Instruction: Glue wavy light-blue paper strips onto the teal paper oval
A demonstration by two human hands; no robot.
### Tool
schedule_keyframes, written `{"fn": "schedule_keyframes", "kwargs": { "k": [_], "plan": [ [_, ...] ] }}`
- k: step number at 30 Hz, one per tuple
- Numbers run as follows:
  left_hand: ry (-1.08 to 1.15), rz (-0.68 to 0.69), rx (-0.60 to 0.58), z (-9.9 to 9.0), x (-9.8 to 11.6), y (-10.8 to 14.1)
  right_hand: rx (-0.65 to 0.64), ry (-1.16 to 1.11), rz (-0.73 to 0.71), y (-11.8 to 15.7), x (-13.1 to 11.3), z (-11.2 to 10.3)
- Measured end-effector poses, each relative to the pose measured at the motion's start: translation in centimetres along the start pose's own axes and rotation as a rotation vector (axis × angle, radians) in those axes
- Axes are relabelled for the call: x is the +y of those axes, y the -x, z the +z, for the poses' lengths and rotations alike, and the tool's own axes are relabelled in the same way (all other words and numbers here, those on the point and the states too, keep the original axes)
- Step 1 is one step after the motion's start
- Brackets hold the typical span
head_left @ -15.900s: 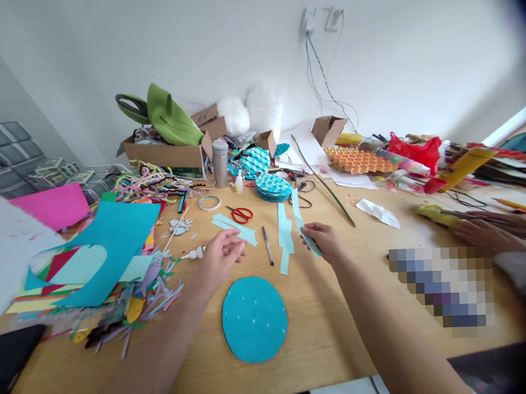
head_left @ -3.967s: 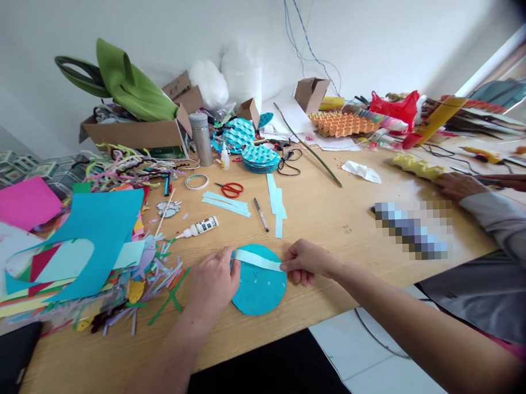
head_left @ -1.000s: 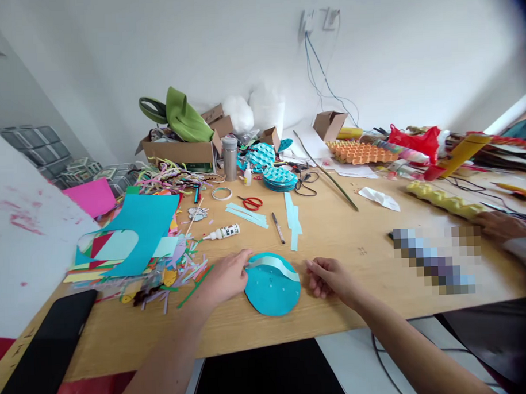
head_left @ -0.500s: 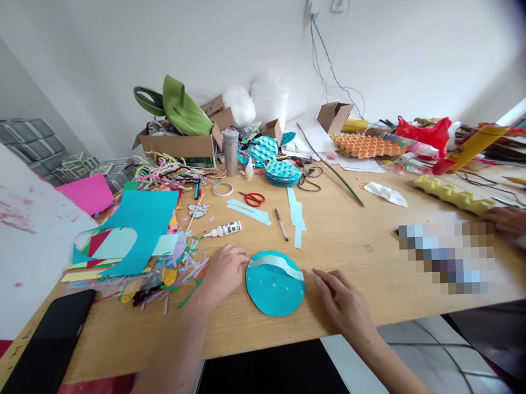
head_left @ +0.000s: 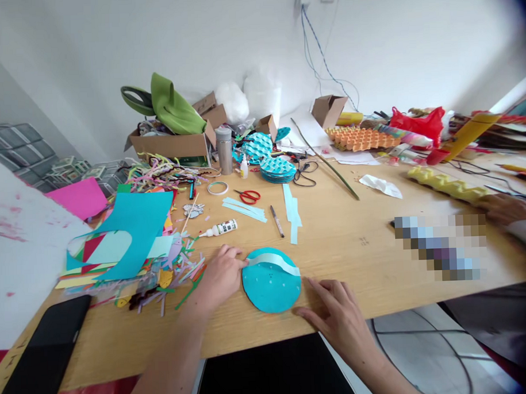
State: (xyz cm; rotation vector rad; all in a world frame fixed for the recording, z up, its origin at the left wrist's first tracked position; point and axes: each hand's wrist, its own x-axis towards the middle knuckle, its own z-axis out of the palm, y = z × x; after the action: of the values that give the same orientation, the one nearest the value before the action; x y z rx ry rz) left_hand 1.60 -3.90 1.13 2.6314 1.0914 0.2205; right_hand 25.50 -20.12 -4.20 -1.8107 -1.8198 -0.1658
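Observation:
A teal paper disc (head_left: pixel 271 291) dotted with small pale spots lies near the table's front edge. A light blue paper strip (head_left: pixel 271 259) arches across its upper part. My left hand (head_left: pixel 222 273) rests at the disc's upper left, its fingers closed on the strip's left end. On the right, my right hand (head_left: pixel 333 309) has thumb and index finger apart beside the disc's right edge, holding nothing. Beyond the disc are more light blue strips (head_left: pixel 245 209), a pen (head_left: pixel 277 221), a glue bottle (head_left: pixel 221 228) and red scissors (head_left: pixel 249 196).
Paper scraps and a teal sheet (head_left: pixel 137 224) cover the left side, near a black phone (head_left: pixel 50 348). Behind stand a cardboard box (head_left: pixel 170 147) and a grey bottle (head_left: pixel 224 150). Another person's hand (head_left: pixel 505 208) is at a yellow egg-carton strip (head_left: pixel 446 186).
My right hand has spread its thumb from its index finger and come closer to the disc's lower right edge. The view has shifted slightly; my left hand stays at the strip's left end.

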Motion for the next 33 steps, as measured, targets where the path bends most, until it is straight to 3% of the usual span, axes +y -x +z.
{"fn": "schedule_keyframes", "kwargs": {
  "k": [5, 11, 23, 27, 33],
  "plan": [
    [0.049, 0.027, -0.046, -0.5, -0.5, 0.4, -0.02, 0.056, 0.046, -0.1, -0.2, 0.3],
    [0.135, 0.014, -0.149, -0.7, -1.7, 0.8, -0.042, 0.131, 0.053, -2.2, 0.6, 0.9],
    [0.054, -0.133, -0.021, 0.1, -0.8, -0.2, -0.018, 0.068, 0.007, -6.3, 2.3, 2.9],
    [0.053, -0.128, -0.019, 0.4, -1.1, -0.2, 0.054, 0.002, -0.054, -7.5, 1.2, 2.3],
    [0.087, -0.104, 0.024, 0.6, -1.3, -0.3, 0.162, -0.05, -0.222, -10.7, -2.4, 1.8]
  ]
}}
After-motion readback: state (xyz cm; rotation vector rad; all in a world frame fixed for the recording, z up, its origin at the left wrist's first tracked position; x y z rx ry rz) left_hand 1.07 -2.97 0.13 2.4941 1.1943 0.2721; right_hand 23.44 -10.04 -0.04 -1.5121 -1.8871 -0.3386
